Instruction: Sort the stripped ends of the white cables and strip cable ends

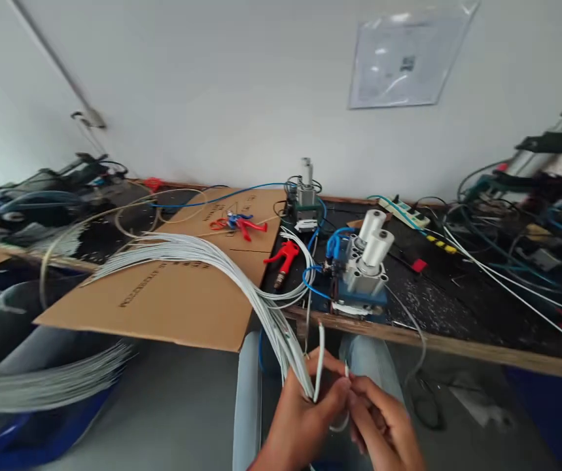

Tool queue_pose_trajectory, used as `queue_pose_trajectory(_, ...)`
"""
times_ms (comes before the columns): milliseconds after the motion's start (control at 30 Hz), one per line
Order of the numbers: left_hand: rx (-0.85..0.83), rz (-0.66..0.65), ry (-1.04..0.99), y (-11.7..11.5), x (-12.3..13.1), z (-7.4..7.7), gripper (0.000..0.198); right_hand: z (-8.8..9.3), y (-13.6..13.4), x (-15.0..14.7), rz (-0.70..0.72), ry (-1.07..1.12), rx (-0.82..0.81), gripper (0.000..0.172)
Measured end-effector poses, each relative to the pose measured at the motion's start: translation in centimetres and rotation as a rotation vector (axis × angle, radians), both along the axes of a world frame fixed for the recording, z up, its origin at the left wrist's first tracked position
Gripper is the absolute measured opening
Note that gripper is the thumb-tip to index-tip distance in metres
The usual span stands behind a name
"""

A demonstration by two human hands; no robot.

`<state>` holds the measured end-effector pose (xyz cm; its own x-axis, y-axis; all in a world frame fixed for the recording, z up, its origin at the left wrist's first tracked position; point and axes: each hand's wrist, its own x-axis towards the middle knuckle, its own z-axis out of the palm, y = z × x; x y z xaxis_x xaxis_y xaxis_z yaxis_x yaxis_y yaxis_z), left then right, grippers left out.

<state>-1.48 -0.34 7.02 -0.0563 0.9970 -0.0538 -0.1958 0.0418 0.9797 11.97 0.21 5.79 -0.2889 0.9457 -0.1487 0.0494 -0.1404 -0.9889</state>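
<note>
A bundle of thin white cables (265, 307) arcs off the bench edge and down into my left hand (300, 415), whose fingers are closed around it. One thicker white cable end (320, 353) sticks up from that grip. Close beside it, my right hand (381, 418) pinches a short white cable end (346, 370) together with the left thumb and fingertips. A small loop of white cable (340, 424) hangs below the fingers. Both hands are over my lap, in front of the bench. The right fingertips are partly hidden.
A cardboard sheet (197, 307) lies under the bundle's far end. A red air gun (283, 261), red-blue pliers (239, 224) and a pneumatic press (366, 268) sit on the bench (432, 288). A smaller press (306, 199) stands behind. Another cable bundle (50, 379) lies at left.
</note>
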Motion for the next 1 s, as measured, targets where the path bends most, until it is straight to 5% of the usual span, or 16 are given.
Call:
queue_pose_trajectory(167, 0.035, 0.037, -0.04, 0.2, 0.0, 0.4, 0.026, -0.2, 0.2, 0.3, 0.026, 0.074, 0.044, 0.043)
queue_pose_trajectory(500, 0.099, 0.116, 0.018, 0.3, -0.4, 1.1, 0.016, -0.8, 0.0, 0.9, 0.117, -0.044, 0.089, 0.043)
queue_pose_trajectory(733, 0.035, 0.062, 0.148, 0.1, -0.9, 0.6, 0.017, -0.9, 0.2, 0.5, 0.133, 0.03, 0.094, 0.04)
queue_pose_trajectory(1000, -0.077, -0.006, 0.275, 0.6, -1.0, 1.3, 0.014, -0.9, 2.1, 0.6, 0.152, -0.024, 0.327, 0.031)
